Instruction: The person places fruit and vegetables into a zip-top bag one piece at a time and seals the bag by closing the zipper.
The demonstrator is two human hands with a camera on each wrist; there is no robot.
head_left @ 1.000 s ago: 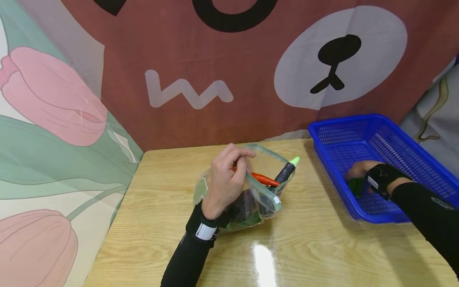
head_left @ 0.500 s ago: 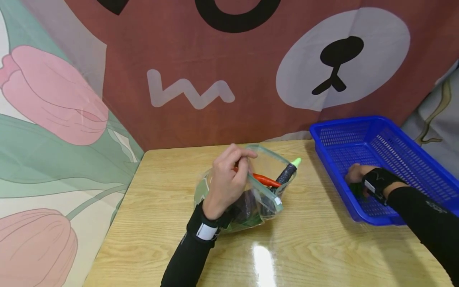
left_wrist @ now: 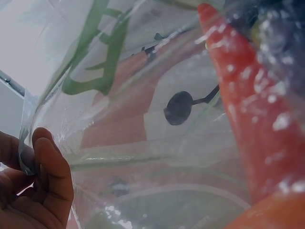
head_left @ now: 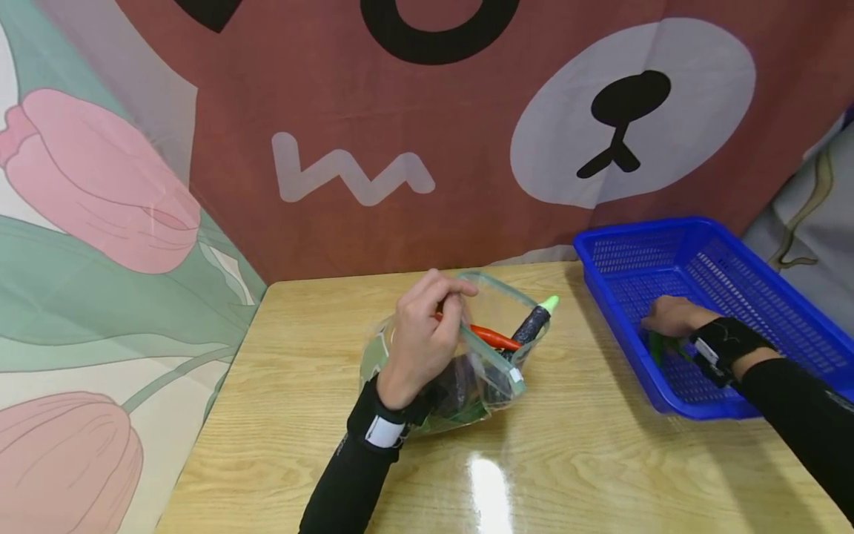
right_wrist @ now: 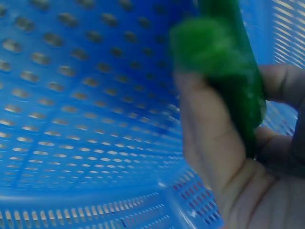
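Observation:
In the head view, my left hand (head_left: 425,334) pinches the rim of a clear zip bag (head_left: 494,354) and holds its mouth apart. A red pepper (head_left: 494,337) and a long dark vegetable (head_left: 531,325) with a pale green tip poke up at that mouth. Other dark and green contents show dimly through the plastic. My right hand (head_left: 674,317) is down inside the blue basket (head_left: 790,308), its fingers round long glossy green peppers (right_wrist: 238,71). Motion blurs the peppers in the right wrist view, and the hand partly covers them.
The basket stands at the right of the wooden table (head_left: 267,415), up by the backdrop. A printed bear cloth (head_left: 347,237) hangs along the back edge, with a flowered cloth (head_left: 87,297) at the left.
Inside the basket, my right hand has shifted slightly and its wrist has turned, so more of the green peppers shows below it. My left hand and the bag have stayed in place.

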